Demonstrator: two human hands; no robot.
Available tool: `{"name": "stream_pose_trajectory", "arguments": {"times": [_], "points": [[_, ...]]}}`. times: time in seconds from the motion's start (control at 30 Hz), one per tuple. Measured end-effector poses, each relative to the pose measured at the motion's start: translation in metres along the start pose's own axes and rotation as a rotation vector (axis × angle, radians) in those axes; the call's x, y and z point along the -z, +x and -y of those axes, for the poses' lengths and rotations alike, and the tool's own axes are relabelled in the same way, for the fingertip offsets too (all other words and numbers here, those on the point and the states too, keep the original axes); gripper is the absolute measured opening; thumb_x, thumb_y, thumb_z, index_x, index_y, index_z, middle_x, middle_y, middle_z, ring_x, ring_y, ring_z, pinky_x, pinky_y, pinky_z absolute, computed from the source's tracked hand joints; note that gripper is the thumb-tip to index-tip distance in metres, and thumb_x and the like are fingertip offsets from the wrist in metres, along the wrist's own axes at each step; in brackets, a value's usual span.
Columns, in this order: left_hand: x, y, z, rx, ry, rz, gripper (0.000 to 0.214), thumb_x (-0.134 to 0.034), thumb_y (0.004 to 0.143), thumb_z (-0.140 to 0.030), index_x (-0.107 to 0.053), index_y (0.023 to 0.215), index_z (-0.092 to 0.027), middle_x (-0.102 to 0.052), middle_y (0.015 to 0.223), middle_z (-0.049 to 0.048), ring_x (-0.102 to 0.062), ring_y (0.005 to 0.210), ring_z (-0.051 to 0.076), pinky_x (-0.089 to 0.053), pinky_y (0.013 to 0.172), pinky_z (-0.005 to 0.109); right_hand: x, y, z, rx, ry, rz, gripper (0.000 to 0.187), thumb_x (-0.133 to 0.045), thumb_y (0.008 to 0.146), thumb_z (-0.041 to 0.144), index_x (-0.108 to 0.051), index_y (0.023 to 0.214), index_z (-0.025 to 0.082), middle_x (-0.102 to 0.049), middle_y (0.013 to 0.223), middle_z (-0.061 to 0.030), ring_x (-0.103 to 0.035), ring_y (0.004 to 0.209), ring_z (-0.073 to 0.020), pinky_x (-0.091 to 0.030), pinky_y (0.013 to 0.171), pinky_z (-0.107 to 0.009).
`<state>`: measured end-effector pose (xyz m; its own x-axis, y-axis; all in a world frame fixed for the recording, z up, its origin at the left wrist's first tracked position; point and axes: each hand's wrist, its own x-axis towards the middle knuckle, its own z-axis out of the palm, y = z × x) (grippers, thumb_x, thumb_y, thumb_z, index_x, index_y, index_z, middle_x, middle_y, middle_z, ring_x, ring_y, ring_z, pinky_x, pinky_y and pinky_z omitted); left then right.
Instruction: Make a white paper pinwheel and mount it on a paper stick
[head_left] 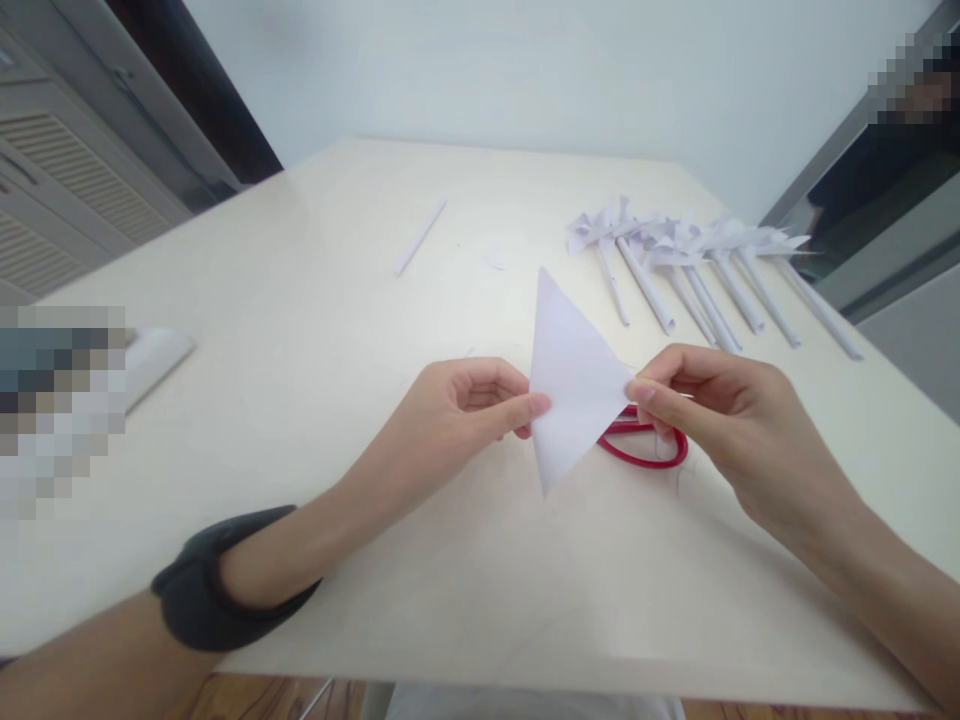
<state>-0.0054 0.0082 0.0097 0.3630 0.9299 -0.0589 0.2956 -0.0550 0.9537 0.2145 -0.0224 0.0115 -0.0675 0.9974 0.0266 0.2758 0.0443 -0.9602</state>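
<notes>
A white paper folded into a triangle (571,380) is held upright over the table's middle. My left hand (457,410) pinches its long left edge with thumb and forefinger. At the triangle's right corner, my right hand (720,410) pinches it too. Just behind and below the paper, red-handled scissors (645,445) lie on the beige table (315,330), partly hidden by the paper and my right hand.
Several white paper pinwheels on rolled paper sticks (697,270) lie in a row at the back right. A single rolled paper stick (420,235) lies at the back centre. A flat white object (154,360) rests at the left edge. A black band sits on my left forearm (217,590).
</notes>
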Motion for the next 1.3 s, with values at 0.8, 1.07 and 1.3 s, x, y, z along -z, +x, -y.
{"name": "stream_pose_trajectory", "arguments": {"times": [0.8, 1.07, 1.3], "points": [[0.0005, 0.0018, 0.0014, 0.060, -0.135, 0.069, 0.010, -0.066, 0.080, -0.027, -0.066, 0.073, -0.020, -0.066, 0.074, -0.0028, -0.057, 0.065, 0.009, -0.046, 0.063, 0.019, -0.0004, -0.0024, 0.0019, 0.013, 0.072, -0.078, 0.024, -0.065, 0.085, 0.038, -0.060, 0.069, 0.020, -0.053, 0.061, 0.0048, -0.046, 0.058, -0.0078, -0.036, 0.053, -0.018], [0.0000, 0.0020, 0.0015, 0.068, -0.095, 0.049, 0.012, -0.067, 0.079, -0.032, -0.067, 0.079, -0.020, -0.071, 0.083, 0.0007, -0.063, 0.072, 0.013, -0.049, 0.065, 0.022, -0.0002, -0.0004, 0.0045, 0.058, 0.051, -0.119, 0.022, -0.064, 0.086, 0.033, -0.060, 0.069, 0.021, -0.051, 0.061, 0.0036, -0.050, 0.060, -0.0109, -0.038, 0.054, -0.022], [0.0014, 0.0019, 0.0039, 0.075, -0.135, 0.053, 0.008, -0.068, 0.079, -0.027, -0.066, 0.074, -0.020, -0.068, 0.073, -0.0034, -0.060, 0.065, 0.009, -0.046, 0.064, 0.019, 0.0008, -0.0014, 0.0044, 0.077, 0.062, -0.132, 0.023, -0.063, 0.088, 0.030, -0.058, 0.067, 0.020, -0.050, 0.062, 0.0047, -0.050, 0.062, -0.0092, -0.039, 0.058, -0.021]]}}
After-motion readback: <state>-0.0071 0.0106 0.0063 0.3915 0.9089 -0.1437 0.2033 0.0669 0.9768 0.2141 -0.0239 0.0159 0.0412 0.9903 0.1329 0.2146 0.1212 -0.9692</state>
